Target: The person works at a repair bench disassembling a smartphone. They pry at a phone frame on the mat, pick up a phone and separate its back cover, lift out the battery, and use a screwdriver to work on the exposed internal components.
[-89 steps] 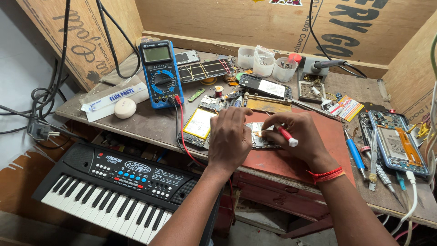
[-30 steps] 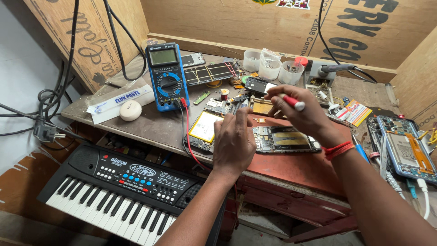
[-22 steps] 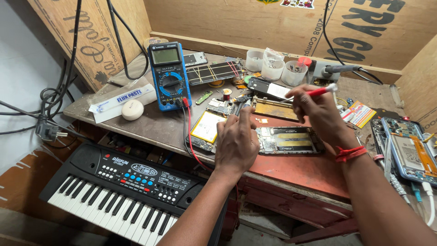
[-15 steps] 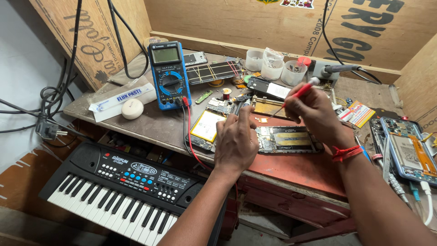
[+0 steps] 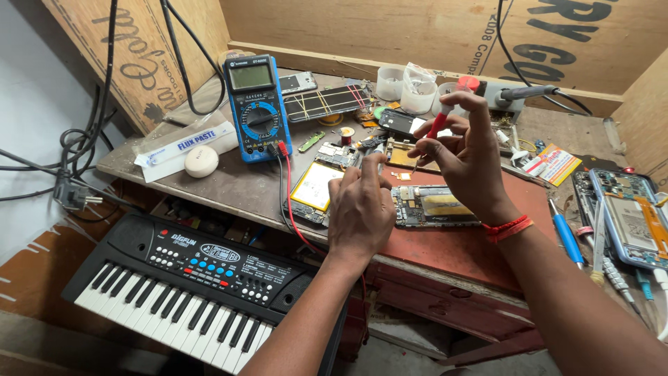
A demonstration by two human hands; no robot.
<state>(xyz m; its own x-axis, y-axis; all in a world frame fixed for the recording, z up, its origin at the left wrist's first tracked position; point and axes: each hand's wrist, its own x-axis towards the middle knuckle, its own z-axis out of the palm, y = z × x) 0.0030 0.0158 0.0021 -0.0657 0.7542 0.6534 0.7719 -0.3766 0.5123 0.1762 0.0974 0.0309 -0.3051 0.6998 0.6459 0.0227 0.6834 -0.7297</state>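
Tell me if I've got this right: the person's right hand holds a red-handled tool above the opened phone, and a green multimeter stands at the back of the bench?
Not quite. In the head view the multimeter is blue, not green. The rest holds: the right hand holds a red-handled tool above the opened phone, and the meter stands at the back of the bench.

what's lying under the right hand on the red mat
Under the right hand lies an opened phone on the red mat, its boards and a yellowish part showing. The hand holds a red tool above it. The left hand covers the phone's left end.
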